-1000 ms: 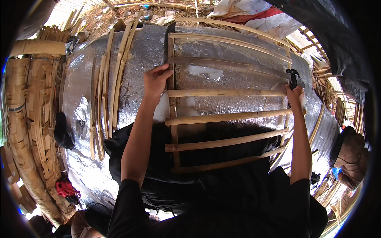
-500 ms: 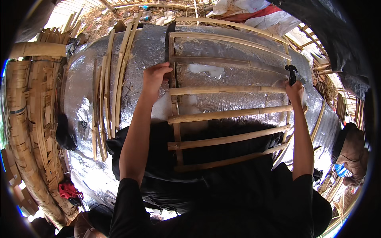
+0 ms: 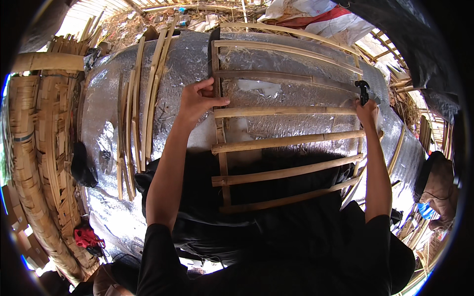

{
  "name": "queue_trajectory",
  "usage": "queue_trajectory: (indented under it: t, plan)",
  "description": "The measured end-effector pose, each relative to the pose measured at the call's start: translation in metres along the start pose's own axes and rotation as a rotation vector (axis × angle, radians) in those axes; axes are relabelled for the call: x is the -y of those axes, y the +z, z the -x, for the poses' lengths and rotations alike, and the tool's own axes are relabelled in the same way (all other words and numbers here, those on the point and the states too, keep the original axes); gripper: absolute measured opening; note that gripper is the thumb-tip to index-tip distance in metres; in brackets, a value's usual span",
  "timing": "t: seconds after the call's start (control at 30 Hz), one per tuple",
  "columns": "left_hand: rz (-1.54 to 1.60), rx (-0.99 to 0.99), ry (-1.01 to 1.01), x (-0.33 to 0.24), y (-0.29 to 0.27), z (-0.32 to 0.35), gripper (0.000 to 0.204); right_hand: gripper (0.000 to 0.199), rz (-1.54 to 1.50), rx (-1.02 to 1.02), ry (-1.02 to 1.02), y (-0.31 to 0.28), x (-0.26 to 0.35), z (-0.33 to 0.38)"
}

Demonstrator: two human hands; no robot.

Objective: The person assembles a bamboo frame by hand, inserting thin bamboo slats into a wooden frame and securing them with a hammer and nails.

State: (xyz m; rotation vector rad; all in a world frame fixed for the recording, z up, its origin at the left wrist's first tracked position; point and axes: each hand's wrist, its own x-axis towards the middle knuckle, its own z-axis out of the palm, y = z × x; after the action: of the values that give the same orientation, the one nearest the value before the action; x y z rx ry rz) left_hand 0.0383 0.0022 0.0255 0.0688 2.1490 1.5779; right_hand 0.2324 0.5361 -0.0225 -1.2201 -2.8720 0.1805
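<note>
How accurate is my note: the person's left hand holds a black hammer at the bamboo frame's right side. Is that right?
Only the hand is wrong: the head view shows the right hand holding the black hammer, at the right side of the bamboo frame.

Glare burns out the silvery sheet (image 3: pixel 116 214) at lower left, and fisheye distortion curves the dark-rimmed view.

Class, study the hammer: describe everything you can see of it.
The hammer is black, with a curved, claw-like head and a handle. The head points away from the person; the right hand holds the handle and hides its lower end. It is near the right ends of the bamboo slats; its material and any contact there are unclear.
</note>
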Motion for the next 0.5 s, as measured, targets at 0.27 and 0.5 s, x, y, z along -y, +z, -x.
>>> queue_trajectory:
  t: [0.27, 0.5]
  plan:
    - [-0.299, 0.012, 0.043, -0.001, -0.003, -0.002, 0.079, 0.045, -0.076, 0.035, -0.007, 0.001, -0.017, -0.015]
    - [0.091, -0.182, 0.099, 0.015, 0.000, 0.046, 0.063, 0.048, -0.102, 0.071, 0.107, -0.038, 0.013, -0.014]
